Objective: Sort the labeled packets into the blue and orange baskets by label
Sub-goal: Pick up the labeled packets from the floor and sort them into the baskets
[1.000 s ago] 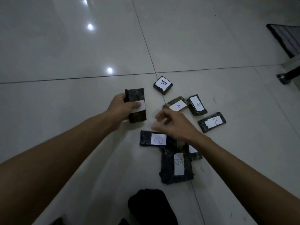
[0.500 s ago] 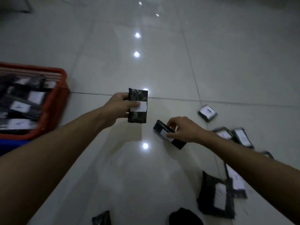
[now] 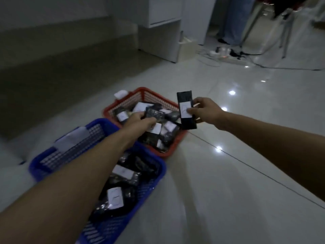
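My left hand [image 3: 140, 120] reaches over the orange basket [image 3: 123, 101] and grips a dark packet [image 3: 155, 114] just above the packets lying inside. My right hand [image 3: 204, 110] pinches a second dark packet [image 3: 186, 110] upright by its white label, at the basket's right edge. The blue basket [image 3: 44, 162] stands in front of the orange one, under my left forearm, with several labelled packets in it. The labels are too blurred to read.
A step or low ledge [image 3: 61, 71] runs along the left. A white cabinet [image 3: 163, 29] stands behind the baskets. Cables and a power strip [image 3: 228, 55] lie on the floor at the back right, beside a person's legs [image 3: 230, 20] and chair legs [image 3: 284, 32].
The view has swung left from the loose packets on the floor to the two baskets. Both hands have carried their packets over to the orange basket.
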The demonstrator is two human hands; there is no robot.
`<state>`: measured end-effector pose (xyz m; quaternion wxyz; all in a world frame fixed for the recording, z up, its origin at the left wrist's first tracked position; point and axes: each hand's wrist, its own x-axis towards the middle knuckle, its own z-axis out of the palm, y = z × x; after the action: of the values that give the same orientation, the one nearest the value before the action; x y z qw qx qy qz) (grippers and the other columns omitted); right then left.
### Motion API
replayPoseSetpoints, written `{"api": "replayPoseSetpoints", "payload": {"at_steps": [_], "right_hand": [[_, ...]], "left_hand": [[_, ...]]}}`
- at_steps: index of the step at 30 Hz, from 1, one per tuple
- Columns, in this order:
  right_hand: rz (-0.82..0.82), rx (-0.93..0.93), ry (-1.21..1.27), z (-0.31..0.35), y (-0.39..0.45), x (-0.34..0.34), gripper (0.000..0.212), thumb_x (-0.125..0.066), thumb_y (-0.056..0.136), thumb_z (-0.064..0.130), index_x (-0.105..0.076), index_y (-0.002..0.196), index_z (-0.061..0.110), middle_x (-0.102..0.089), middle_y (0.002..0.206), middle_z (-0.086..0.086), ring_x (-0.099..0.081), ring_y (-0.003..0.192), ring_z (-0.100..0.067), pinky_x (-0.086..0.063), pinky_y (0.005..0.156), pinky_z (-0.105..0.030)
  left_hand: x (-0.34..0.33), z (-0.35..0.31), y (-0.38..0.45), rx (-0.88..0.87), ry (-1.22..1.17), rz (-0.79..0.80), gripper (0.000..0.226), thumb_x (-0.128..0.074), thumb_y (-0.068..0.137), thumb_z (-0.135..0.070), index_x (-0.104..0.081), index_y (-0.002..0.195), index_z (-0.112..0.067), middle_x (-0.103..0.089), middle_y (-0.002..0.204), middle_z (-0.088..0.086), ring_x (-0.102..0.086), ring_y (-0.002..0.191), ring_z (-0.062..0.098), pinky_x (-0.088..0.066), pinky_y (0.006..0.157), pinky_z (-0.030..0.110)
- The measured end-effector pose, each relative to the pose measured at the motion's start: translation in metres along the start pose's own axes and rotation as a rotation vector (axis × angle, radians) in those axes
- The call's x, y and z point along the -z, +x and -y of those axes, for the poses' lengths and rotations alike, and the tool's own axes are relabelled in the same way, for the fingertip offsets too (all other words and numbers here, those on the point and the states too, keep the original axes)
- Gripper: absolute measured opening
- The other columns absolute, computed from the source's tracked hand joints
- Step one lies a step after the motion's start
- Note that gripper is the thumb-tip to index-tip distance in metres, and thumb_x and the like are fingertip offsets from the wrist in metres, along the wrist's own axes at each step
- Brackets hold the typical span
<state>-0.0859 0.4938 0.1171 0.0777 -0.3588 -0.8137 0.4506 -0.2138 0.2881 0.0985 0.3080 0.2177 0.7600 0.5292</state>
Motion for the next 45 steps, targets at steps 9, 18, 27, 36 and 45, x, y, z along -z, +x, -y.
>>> {"api": "replayPoseSetpoints", "payload": {"at_steps": [9, 18, 27, 36, 45], "right_hand": [[0.380, 0.372, -0.336, 0.094, 0.006, -0.132, 0.025, -0.067, 0.094, 0.022, -0.054, 0.115, 0.021, -0.065, 0.086, 0.002, -0.060, 0.070, -0.009, -0.041, 0.053, -0.016], [0.474, 0.326, -0.226, 0.104, -0.009, -0.262, 0.016, -0.063, 0.096, 0.024, -0.055, 0.109, 0.017, -0.062, 0.096, -0.004, -0.059, 0.082, -0.017, -0.045, 0.062, -0.027], [0.362, 0.446, -0.473, 0.104, -0.010, -0.292, 0.007, -0.068, 0.092, 0.025, -0.070, 0.089, 0.019, -0.073, 0.098, -0.002, -0.067, 0.090, -0.019, -0.057, 0.084, -0.035], [0.371, 0.458, -0.466, 0.085, -0.002, -0.276, 0.008, -0.065, 0.092, 0.030, -0.066, 0.099, 0.025, -0.067, 0.085, 0.009, -0.064, 0.080, -0.009, -0.057, 0.078, -0.034], [0.354, 0.558, -0.444, 0.085, -0.015, -0.272, 0.007, -0.061, 0.094, 0.032, -0.066, 0.095, 0.028, -0.067, 0.085, 0.012, -0.063, 0.079, -0.007, -0.055, 0.072, -0.030]], "left_hand": [[0.156, 0.058, -0.059, 0.149, 0.229, -0.184, 0.035, -0.066, 0.070, -0.010, -0.052, 0.097, -0.027, -0.068, 0.089, 0.010, -0.058, 0.070, 0.022, -0.047, 0.061, 0.030], [0.202, 0.094, -0.071, 0.358, 0.398, -0.317, 0.027, -0.066, 0.074, -0.013, -0.055, 0.098, -0.020, -0.063, 0.100, 0.010, -0.063, 0.090, 0.029, -0.053, 0.069, 0.035], [0.214, 0.116, -0.056, 0.387, 0.372, -0.321, 0.020, -0.065, 0.079, -0.014, -0.055, 0.095, -0.021, -0.065, 0.098, 0.011, -0.064, 0.085, 0.028, -0.052, 0.060, 0.030], [0.218, 0.137, -0.061, 0.217, 0.932, -0.276, 0.051, -0.073, 0.079, -0.021, -0.054, 0.127, -0.018, -0.061, 0.116, 0.009, -0.058, 0.104, 0.026, -0.046, 0.079, 0.030], [0.200, 0.122, -0.056, 0.040, 1.131, -0.374, 0.015, -0.060, 0.088, -0.034, -0.067, 0.097, -0.024, -0.068, 0.101, 0.002, -0.061, 0.091, 0.023, -0.049, 0.069, 0.032]]}}
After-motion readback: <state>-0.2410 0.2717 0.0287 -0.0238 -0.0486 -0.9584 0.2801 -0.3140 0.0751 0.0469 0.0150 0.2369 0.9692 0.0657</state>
